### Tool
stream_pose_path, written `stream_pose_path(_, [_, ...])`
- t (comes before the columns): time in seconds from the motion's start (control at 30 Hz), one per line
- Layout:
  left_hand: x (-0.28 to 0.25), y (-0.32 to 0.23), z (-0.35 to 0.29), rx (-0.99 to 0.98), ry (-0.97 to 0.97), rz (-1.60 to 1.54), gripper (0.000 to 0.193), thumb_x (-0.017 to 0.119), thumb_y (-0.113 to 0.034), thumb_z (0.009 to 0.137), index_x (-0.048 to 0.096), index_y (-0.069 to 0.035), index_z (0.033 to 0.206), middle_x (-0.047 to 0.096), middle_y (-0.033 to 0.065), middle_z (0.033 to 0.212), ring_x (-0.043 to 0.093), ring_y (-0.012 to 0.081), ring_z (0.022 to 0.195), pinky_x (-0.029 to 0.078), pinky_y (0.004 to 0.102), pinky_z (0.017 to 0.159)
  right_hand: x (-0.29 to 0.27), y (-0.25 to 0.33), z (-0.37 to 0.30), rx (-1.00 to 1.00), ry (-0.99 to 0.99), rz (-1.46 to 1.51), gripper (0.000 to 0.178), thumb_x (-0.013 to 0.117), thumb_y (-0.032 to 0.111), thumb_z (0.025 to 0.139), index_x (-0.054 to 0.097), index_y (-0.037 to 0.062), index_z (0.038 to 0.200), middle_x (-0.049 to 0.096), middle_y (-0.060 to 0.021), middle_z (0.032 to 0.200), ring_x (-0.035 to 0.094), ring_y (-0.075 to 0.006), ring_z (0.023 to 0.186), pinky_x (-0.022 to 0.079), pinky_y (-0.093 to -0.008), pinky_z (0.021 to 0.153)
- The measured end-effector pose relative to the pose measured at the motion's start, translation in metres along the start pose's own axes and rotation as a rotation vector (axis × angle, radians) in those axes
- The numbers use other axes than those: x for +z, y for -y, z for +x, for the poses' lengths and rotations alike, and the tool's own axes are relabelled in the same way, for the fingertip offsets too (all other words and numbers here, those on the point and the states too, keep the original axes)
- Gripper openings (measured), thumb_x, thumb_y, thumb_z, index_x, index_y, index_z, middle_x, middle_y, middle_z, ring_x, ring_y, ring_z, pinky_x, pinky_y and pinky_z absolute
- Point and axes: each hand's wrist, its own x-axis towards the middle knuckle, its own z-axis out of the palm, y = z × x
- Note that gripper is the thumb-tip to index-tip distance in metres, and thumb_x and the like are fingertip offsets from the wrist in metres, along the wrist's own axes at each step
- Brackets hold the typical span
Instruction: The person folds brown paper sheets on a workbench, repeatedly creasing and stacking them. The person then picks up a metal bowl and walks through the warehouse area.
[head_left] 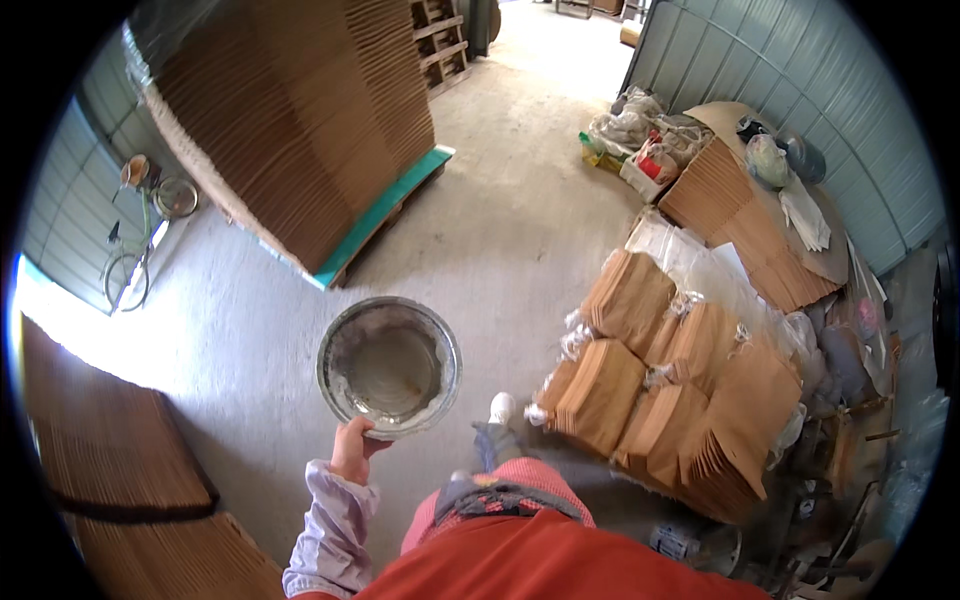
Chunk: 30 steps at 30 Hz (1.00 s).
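My left hand [355, 450], coming out of a pale lavender sleeve [330, 525], grips the near rim of a round grey basin [437, 320]. Fingers and thumb are closed on that rim, partly hidden under it. The basin hangs above the concrete floor in front of me, its inside facing up. Greyish residue coats its walls, and a duller patch covers the bottom; whether liquid lies there I cannot tell. My right hand does not show.
A tall cardboard stack [300, 110] stands on a pallet ahead left. More cardboard [100, 430] lies at the near left. Tied brown paper bundles [600, 400] sit to my right. Plastic bags [625, 125] lie farther back right. A bicycle [130, 270] leans by the left wall.
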Motion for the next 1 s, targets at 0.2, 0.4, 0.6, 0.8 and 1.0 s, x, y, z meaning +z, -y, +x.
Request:
stream_pose_path(0.2, [0.093,-0.079,0.139,0.005,0.019,0.028,0.021,0.051,-0.008,0.079,0.061,0.008,0.089,0.067,0.0161,0.083,0.067,0.0267,0.070,0.058,0.0375,0.066,-0.101,0.084,0.137,0.001,0.024,0.001,0.027,0.063,0.023,0.081,0.071,0.0034,0.098,0.070,-0.0182,0.095,0.067,-0.0294,0.089,0.053,-0.0416,0.075])
stream_pose_path(0.4, [0.186,-0.160,0.237,0.036,0.050,0.106,0.026,0.051,-0.007,0.078,0.061,0.011,0.093,0.068,0.0178,0.086,0.069,0.0281,0.073,0.060,0.0405,0.067,-0.291,0.231,0.254,-0.178,-0.166,0.002,0.027,0.062,0.023,0.082,0.071,0.0031,0.098,0.070,-0.0189,0.095,0.067,-0.0300,0.090,0.053,-0.0415,0.076])
stream_pose_path(0.6, [0.262,-0.223,0.365,-0.068,0.103,0.031,0.028,0.051,-0.009,0.079,0.061,0.011,0.096,0.068,0.0176,0.087,0.069,0.0295,0.075,0.060,0.0405,0.066,-0.450,0.384,0.333,-0.352,-0.312,0.176,0.027,0.062,0.023,0.082,0.071,0.0029,0.097,0.070,-0.0195,0.095,0.067,-0.0305,0.091,0.053,-0.0415,0.077])
stream_pose_path(0.8, [0.360,-0.315,0.521,-0.073,0.197,0.041,0.026,0.053,-0.011,0.080,0.062,0.008,0.096,0.068,0.0163,0.087,0.068,0.0284,0.077,0.059,0.0397,0.065,-0.494,0.430,0.403,-0.248,-0.233,0.143,0.027,0.061,0.023,0.082,0.071,0.0026,0.097,0.070,-0.0202,0.095,0.068,-0.0310,0.091,0.053,-0.0415,0.077])
stream_pose_path(1.0, [0.486,-0.441,0.659,-0.064,0.331,0.193,0.030,0.053,-0.013,0.080,0.064,0.006,0.100,0.069,0.0150,0.090,0.069,0.0241,0.079,0.058,0.0358,0.067,-0.549,0.446,0.411,-0.012,-0.261,0.306,0.028,0.061,0.023,0.083,0.072,0.0024,0.097,0.070,-0.0208,0.095,0.068,-0.0315,0.092,0.053,-0.0414,0.078])
